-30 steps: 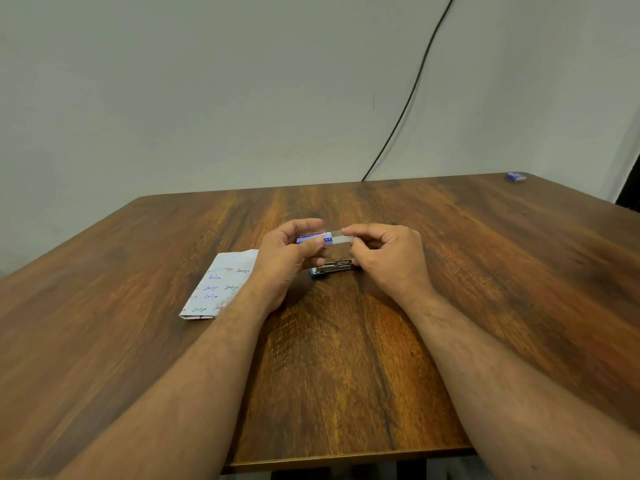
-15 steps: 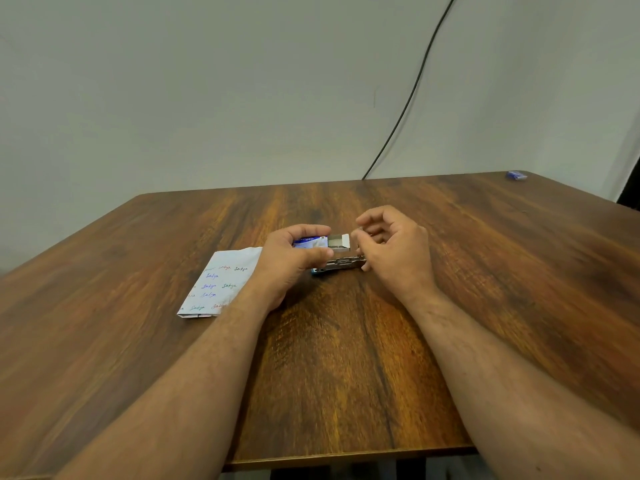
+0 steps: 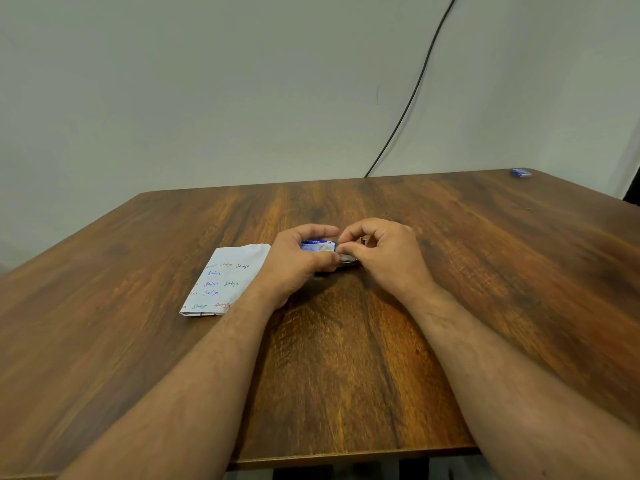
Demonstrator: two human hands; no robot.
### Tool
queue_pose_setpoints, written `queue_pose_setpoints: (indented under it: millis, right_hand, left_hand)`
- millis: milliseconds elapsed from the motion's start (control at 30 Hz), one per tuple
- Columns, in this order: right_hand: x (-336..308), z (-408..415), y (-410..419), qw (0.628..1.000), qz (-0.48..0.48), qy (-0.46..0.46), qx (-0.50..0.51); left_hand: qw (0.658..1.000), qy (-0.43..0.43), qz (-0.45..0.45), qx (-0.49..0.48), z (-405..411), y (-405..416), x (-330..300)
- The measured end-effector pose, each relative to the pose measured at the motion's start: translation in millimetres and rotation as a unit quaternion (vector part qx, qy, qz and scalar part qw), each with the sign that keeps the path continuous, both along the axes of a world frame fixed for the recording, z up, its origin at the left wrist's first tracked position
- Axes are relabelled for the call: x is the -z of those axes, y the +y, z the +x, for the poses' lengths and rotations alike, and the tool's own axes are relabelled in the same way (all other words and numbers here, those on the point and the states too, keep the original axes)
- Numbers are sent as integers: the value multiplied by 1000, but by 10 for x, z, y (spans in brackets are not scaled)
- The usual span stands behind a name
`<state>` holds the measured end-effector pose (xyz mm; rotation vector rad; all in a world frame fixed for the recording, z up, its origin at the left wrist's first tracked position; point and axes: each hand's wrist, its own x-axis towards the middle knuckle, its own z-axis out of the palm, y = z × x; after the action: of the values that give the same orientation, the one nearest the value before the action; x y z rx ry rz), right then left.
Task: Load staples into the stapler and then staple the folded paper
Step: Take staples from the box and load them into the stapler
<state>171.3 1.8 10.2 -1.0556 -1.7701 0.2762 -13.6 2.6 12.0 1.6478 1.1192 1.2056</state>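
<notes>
My left hand (image 3: 298, 261) grips a small blue and white staple box (image 3: 317, 245) between thumb and fingers near the middle of the wooden table (image 3: 346, 358). My right hand (image 3: 384, 254) pinches at the box's right end with thumb and forefinger; what it holds there is too small to tell. Just below the box, a metal stapler (image 3: 346, 260) lies on the table, mostly hidden by both hands. The folded white paper (image 3: 221, 282) with coloured handwriting lies flat to the left of my left hand, its right edge under my wrist.
A small blue box (image 3: 520, 172) sits at the table's far right corner. A black cable (image 3: 412, 95) runs down the wall behind the far edge. The near table edge lies under my forearms.
Both hands have lowered closer to the stapler on the table. The white inner part seen sticking out of the box's right end no longer shows, with my right fingertips against that end.
</notes>
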Motion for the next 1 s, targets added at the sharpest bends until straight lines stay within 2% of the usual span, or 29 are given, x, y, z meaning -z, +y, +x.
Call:
queue_pose_setpoints:
  millis: [400,700,833,1000]
  right_hand:
    - [-30,1,-47,998,19,-65,10]
    - [-50,-15,-8,995,-7,-96,36]
    - [-39,-16,6,995,-14,-92,46]
    - [-25,-23,-2,999,-9,-26,36]
  left_hand:
    - [999,-28,-11,32,15,-29,-24]
    - [999,-20,-13,35,-3,-8,-15]
    - [999,-29,-21,39,-8,-6,-20]
    - [995,-63,-40,58,-25,-24,-27]
